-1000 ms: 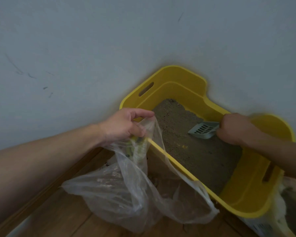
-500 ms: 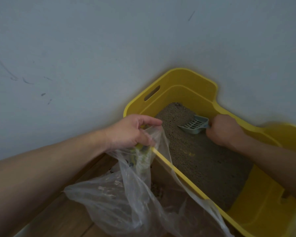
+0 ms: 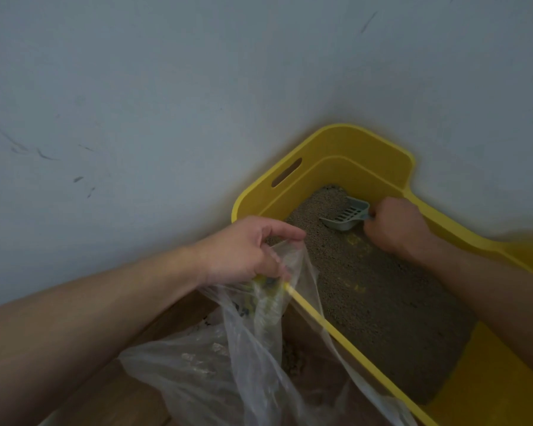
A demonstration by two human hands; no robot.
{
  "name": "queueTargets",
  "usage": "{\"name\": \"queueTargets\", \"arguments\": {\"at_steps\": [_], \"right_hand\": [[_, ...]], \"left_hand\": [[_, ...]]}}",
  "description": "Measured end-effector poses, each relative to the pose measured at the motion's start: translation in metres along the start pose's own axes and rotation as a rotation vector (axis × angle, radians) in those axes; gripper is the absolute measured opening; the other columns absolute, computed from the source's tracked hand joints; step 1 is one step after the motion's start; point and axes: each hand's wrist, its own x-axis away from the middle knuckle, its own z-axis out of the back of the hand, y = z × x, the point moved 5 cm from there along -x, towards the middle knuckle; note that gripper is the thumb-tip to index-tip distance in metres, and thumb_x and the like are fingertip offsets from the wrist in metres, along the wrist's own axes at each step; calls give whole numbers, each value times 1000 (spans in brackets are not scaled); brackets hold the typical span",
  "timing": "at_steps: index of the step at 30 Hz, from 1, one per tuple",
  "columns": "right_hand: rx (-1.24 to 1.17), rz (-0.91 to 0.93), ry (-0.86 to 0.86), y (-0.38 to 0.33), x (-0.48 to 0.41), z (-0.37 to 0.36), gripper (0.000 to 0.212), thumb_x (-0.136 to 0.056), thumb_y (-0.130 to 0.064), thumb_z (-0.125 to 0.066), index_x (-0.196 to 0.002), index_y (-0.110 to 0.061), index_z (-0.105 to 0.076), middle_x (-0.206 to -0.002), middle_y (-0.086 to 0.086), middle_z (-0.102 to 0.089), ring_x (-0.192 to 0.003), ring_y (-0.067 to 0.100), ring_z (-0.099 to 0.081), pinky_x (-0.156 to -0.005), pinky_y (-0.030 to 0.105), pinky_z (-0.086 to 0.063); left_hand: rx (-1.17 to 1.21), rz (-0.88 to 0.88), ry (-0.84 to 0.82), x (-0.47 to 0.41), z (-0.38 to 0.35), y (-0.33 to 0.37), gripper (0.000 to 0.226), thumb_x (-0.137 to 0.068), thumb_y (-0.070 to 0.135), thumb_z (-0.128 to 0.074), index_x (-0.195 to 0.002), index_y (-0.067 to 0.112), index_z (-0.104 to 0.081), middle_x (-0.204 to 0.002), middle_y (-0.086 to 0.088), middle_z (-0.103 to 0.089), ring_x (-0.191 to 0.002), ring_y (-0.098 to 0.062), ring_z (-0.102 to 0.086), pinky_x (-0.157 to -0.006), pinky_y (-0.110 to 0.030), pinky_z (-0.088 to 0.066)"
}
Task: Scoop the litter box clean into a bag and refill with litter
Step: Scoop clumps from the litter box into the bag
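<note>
A yellow litter box (image 3: 366,149) stands on the floor against the wall, with grey-brown litter (image 3: 379,299) covering its bottom. My right hand (image 3: 396,229) grips the handle of a pale grey slotted scoop (image 3: 346,215), whose head rests in the litter at the box's far corner. My left hand (image 3: 243,250) grips the mouth of a clear plastic bag (image 3: 216,373) together with the box's near rim. The bag hangs over that rim, outside the box, and holds some clumps of litter.
A pale wall (image 3: 166,87) with a few dark scuff marks runs right behind the box. Wooden floor (image 3: 130,398) shows under the bag at the lower left.
My right hand has slid the scoop across the litter toward the far corner of the box. My left hand has kept its grip on the bag and rim.
</note>
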Motion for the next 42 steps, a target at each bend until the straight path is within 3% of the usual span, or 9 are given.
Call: {"name": "queueTargets", "arguments": {"at_steps": [4, 10, 13, 17, 22, 27, 30, 37, 42], "right_hand": [[-21, -17, 19, 0, -2, -2, 24, -88, -15, -54, -67, -7, -62, -59, 6, -54, -53, 16, -50, -43, 24, -28], [-172, 61, 32, 6, 9, -21, 24, -93, -17, -56, -113, -12, -68, -91, 7, -63, -72, 17, -55, -59, 29, -42], [-270, 45, 8, 10, 6, -24, 33, -94, -18, -58, -126, -12, -64, -107, 9, -67, -75, 14, -55, -58, 24, -39], [-308, 17, 12, 14, 5, -20, 32, -94, -17, -59, -126, -12, -65, -95, 4, -65, -72, 11, -56, -56, 23, -38], [-295, 39, 70, 13, 11, -22, 35, -94, -18, -60, -128, -10, -63, -113, 13, -61, -91, 21, -52, -79, 31, -42], [-466, -17, 41, 20, 7, -15, 32, -95, -19, -61, -125, -10, -66, -112, 9, -68, -80, 14, -54, -76, 28, -42], [-472, -27, 45, 19, 7, -15, 32, -94, -19, -63, -125, -9, -66, -112, 10, -69, -75, 11, -53, -74, 25, -40], [-348, 41, 119, 18, 10, -18, 34, -93, -18, -63, -126, -8, -65, -116, 13, -64, -95, 23, -56, -81, 30, -42], [-327, 44, 102, 17, 10, -20, 37, -93, -19, -63, -128, -8, -63, -115, 12, -62, -97, 24, -54, -82, 30, -40]], "left_hand": [[-37, 12, -12, -1, 0, -1, 63, -83, -9, -69, -134, 23, -53, -74, -3, -75, -58, -11, -63, -51, -22, -41], [-47, 9, -11, -2, 1, -2, 61, -80, -6, -71, -129, 28, -56, -79, -6, -77, -75, -27, -64, -69, -39, -43], [-60, 20, -2, -2, 1, -3, 62, -82, -9, -68, -133, 23, -55, -80, -6, -77, -68, -17, -67, -60, -23, -46], [-59, 18, -13, -1, 0, -3, 62, -82, -8, -69, -129, 31, -56, -82, -8, -77, -71, -26, -60, -56, -28, -39], [-48, 14, -9, 1, 2, -5, 60, -82, -8, -68, -125, 32, -57, -85, -14, -77, -60, -20, -58, -46, -22, -36], [-24, 12, -9, -2, 2, -7, 59, -76, 0, -71, -120, 36, -58, -90, -21, -75, -68, -30, -50, -54, -32, -31], [-43, 8, -4, -3, 2, -4, 61, -79, -6, -69, -124, 33, -57, -95, -28, -72, -67, -23, -59, -50, -21, -40], [-14, 13, -17, -1, 1, -9, 56, -71, 9, -75, -116, 40, -60, -98, -35, -67, -68, -27, -51, -57, -33, -35], [-22, 8, -19, -1, 2, -6, 60, -73, 4, -73, -123, 34, -58, -96, -31, -71, -68, -26, -57, -55, -27, -39]]}}
